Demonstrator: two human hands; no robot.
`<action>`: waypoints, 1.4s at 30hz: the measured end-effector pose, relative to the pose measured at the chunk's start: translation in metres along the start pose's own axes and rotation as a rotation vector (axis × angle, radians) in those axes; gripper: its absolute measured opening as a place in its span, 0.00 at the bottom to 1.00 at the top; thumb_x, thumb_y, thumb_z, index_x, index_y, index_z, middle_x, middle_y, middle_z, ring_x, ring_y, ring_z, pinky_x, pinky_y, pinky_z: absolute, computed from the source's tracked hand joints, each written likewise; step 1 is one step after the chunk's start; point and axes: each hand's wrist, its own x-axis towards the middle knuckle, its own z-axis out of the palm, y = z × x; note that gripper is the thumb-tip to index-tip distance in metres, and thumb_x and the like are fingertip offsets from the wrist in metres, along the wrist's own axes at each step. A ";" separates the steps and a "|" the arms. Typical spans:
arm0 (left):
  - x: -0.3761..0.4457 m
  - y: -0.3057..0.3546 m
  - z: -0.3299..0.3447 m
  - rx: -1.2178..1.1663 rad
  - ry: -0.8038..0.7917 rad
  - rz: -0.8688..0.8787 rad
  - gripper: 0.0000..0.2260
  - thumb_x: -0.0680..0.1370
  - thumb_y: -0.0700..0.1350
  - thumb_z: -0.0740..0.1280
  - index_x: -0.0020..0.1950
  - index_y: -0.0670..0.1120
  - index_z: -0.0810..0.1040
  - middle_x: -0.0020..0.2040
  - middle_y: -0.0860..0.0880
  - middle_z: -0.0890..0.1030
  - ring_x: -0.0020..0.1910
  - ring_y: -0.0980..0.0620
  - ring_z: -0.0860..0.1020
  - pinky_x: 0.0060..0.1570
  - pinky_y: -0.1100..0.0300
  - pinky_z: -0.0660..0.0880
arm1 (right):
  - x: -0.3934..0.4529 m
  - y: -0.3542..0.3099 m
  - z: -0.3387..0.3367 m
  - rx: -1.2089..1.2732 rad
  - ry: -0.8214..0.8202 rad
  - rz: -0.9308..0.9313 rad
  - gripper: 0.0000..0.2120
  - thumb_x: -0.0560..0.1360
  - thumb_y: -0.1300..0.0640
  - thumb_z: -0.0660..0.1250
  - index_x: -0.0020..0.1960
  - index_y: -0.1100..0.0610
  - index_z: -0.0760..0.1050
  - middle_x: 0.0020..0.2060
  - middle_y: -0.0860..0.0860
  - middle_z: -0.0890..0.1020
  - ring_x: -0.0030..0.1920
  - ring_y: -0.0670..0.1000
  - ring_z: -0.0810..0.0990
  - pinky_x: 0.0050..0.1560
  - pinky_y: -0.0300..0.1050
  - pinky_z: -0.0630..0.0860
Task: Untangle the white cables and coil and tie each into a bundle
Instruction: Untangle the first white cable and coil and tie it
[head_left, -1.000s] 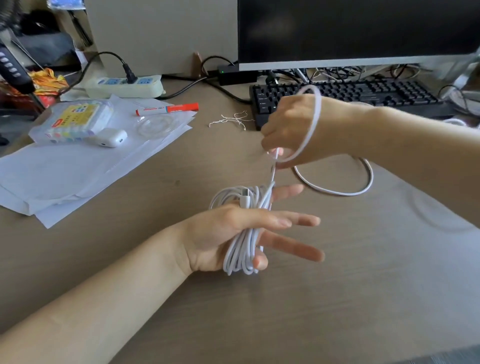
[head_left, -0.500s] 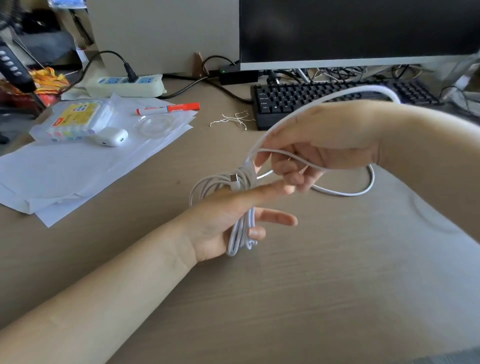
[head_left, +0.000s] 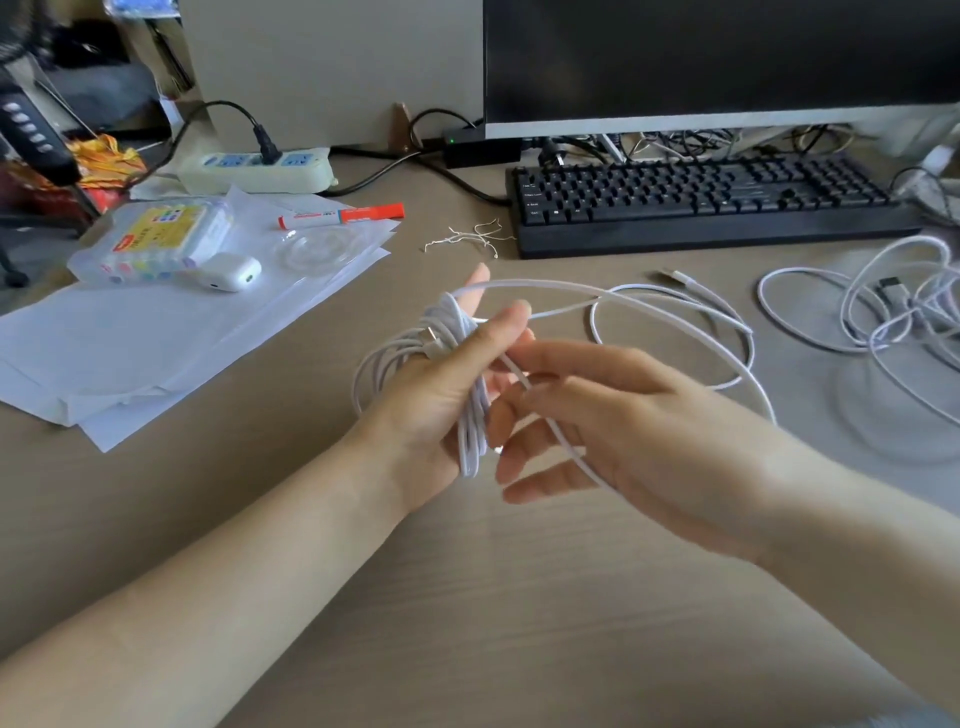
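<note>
A white cable is wound in several turns into a coil (head_left: 385, 358) around my left hand (head_left: 431, 395), which is raised over the desk with the thumb against the turns. My right hand (head_left: 639, 431) is just right of it, pinching the cable's free strand (head_left: 748, 364) between thumb and fingers. That strand sweeps in wide loops over the desk to its plug (head_left: 675, 275). A second tangle of white cables (head_left: 883, 317) lies at the right edge. Thin white twist ties (head_left: 467, 236) lie in front of the keyboard.
A black keyboard (head_left: 701, 202) and a monitor (head_left: 727, 57) stand at the back. On the left are loose papers (head_left: 130, 338), a white earbud case (head_left: 228, 271), an orange marker (head_left: 343, 214) and a power strip (head_left: 254, 166).
My right hand has dropped from above my left hand to low beside it, drawing the strand down. My left hand has turned more upright. The view has shifted, showing the second tangle.
</note>
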 end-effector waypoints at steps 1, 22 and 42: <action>-0.001 0.000 0.001 0.000 0.011 0.007 0.32 0.68 0.49 0.68 0.72 0.60 0.65 0.36 0.52 0.77 0.31 0.56 0.76 0.31 0.62 0.72 | -0.003 0.003 0.001 -0.007 0.005 -0.014 0.10 0.78 0.64 0.58 0.53 0.57 0.76 0.39 0.54 0.79 0.37 0.52 0.78 0.47 0.54 0.80; 0.002 0.003 -0.004 -0.212 -0.057 -0.146 0.12 0.79 0.40 0.55 0.56 0.44 0.75 0.26 0.53 0.65 0.15 0.61 0.59 0.17 0.70 0.58 | -0.055 0.030 -0.027 -1.157 0.053 -0.489 0.33 0.75 0.40 0.59 0.75 0.41 0.49 0.40 0.35 0.77 0.31 0.39 0.77 0.33 0.36 0.77; -0.015 0.007 -0.001 -0.173 -1.054 -0.400 0.39 0.76 0.31 0.61 0.75 0.63 0.51 0.70 0.27 0.57 0.31 0.51 0.79 0.26 0.64 0.76 | 0.049 -0.001 -0.072 -1.173 -0.306 0.091 0.07 0.70 0.51 0.62 0.38 0.49 0.78 0.31 0.47 0.79 0.31 0.44 0.76 0.34 0.39 0.74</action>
